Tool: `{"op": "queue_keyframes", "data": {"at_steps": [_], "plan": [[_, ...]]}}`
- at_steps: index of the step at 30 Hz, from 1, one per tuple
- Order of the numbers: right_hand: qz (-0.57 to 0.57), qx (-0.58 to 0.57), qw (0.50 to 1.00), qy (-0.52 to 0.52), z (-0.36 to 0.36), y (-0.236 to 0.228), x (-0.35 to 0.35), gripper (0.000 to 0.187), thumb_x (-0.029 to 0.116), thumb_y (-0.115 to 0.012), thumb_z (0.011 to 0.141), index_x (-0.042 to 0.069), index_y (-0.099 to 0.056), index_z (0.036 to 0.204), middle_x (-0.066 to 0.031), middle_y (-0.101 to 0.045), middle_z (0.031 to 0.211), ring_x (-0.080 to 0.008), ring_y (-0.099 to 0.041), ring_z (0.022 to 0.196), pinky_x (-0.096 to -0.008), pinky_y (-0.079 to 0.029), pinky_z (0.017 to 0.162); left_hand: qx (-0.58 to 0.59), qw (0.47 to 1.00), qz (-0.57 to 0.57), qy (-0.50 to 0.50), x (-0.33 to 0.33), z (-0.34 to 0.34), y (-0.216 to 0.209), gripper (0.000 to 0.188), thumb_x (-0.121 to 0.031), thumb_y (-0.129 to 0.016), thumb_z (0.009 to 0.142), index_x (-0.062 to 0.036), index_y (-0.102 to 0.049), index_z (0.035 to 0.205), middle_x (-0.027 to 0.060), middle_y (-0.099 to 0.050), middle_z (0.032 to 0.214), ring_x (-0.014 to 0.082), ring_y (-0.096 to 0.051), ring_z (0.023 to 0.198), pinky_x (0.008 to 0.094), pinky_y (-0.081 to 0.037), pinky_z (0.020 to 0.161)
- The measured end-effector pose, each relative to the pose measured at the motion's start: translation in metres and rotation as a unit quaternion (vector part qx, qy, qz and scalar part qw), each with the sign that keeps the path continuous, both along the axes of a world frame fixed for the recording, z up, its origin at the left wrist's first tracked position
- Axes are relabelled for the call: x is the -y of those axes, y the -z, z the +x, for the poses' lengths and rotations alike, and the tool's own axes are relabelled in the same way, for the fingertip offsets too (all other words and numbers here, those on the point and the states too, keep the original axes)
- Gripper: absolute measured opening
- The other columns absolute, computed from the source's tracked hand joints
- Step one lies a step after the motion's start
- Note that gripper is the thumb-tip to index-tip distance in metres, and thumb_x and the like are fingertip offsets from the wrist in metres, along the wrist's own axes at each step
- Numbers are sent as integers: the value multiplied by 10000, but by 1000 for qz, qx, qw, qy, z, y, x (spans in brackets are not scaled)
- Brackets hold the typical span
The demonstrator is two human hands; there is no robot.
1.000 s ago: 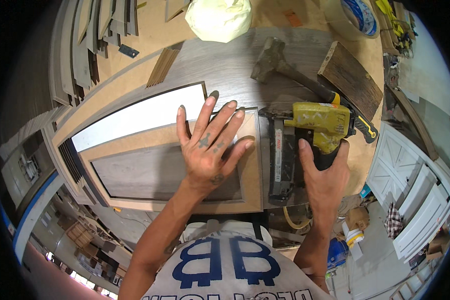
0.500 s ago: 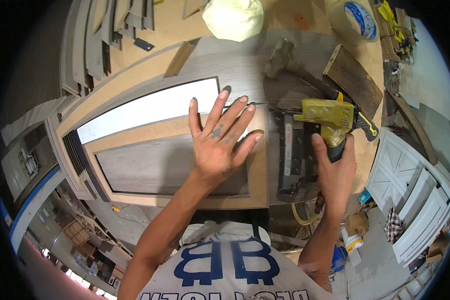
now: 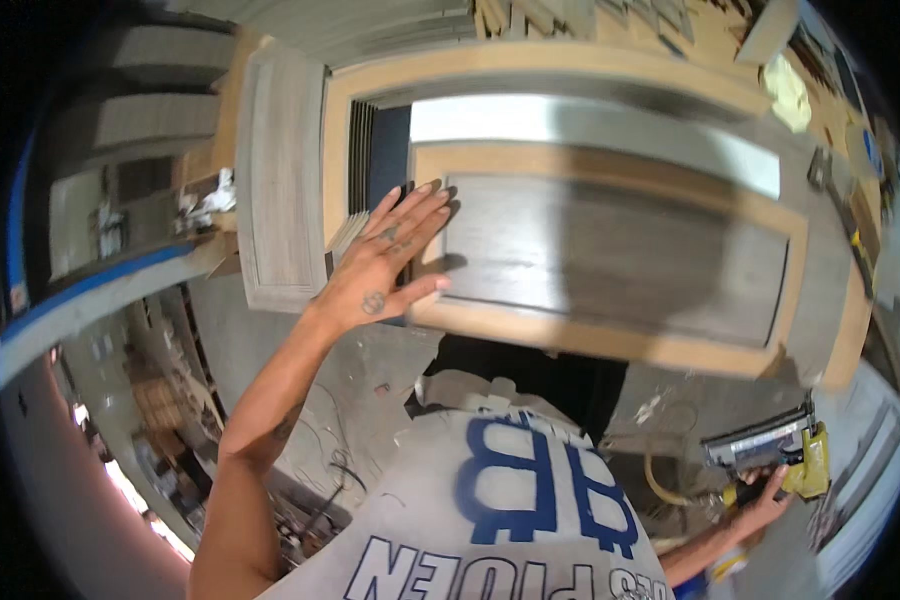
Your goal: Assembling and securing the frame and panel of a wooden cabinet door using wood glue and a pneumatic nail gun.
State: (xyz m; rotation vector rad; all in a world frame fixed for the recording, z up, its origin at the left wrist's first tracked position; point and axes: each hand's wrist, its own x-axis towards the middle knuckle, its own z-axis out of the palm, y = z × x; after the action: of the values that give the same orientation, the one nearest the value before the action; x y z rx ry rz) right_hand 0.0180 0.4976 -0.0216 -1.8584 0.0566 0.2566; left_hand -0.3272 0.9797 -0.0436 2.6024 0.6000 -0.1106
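My left hand (image 3: 385, 260) lies with its fingers outstretched and thumb apart at the left end of a framed cabinet door panel (image 3: 610, 255). Grey wood-grain fills that panel, and bare tan strips border it. A white strip (image 3: 590, 140) shows along its far side. Down at the lower right, beyond the bench edge, my right hand (image 3: 762, 497) is closed around the handle of a yellow and black nail gun (image 3: 815, 465). A pale hose (image 3: 660, 480) shows beside the tool.
A grey framed panel (image 3: 282, 185) stands at the left. A hammer (image 3: 838, 190) lies on the right end of the bench, near a pale yellow crumpled bundle (image 3: 790, 95). Several wood offcuts (image 3: 660, 20) are piled at the back.
The view has swung left. My left hand has gone from the panel's right part to its left end. My right hand has carried the nail gun off the bench, down to the lower right.
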Motion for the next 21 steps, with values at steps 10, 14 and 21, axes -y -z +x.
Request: {"op": "queue_keyframes", "data": {"at_steps": [10,14,21], "plan": [[145,-90,978,119,-327,8,-110,191,134,-694,887,9,-552,911,-65,-534,684,-169,-525,528,-329,-486,493,-14,991,24,133,-24,-47,34,1287,-809,-602,680,9,-117,1548,168,-115,1625,297,-78,1512,474,-54,1234],[160,-126,972,114,-384,29,-130,202,106,-685,875,-12,-539,951,-84,-536,685,-179,-533,513,-351,-503,492,9,990,30,140,-18,-48,39,1285,-832,-581,664,-3,-153,1547,170,-137,1620,289,-87,1512,472,-59,1235],[162,-168,964,125,-442,60,-160,297,109,-674,885,-14,-483,1077,-83,-537,700,-170,-534,526,-344,-513,510,35,986,83,138,-21,-54,47,1307,-842,-596,621,17,-211,1528,203,-209,1592,306,-138,1501,478,-80,1231]]}}
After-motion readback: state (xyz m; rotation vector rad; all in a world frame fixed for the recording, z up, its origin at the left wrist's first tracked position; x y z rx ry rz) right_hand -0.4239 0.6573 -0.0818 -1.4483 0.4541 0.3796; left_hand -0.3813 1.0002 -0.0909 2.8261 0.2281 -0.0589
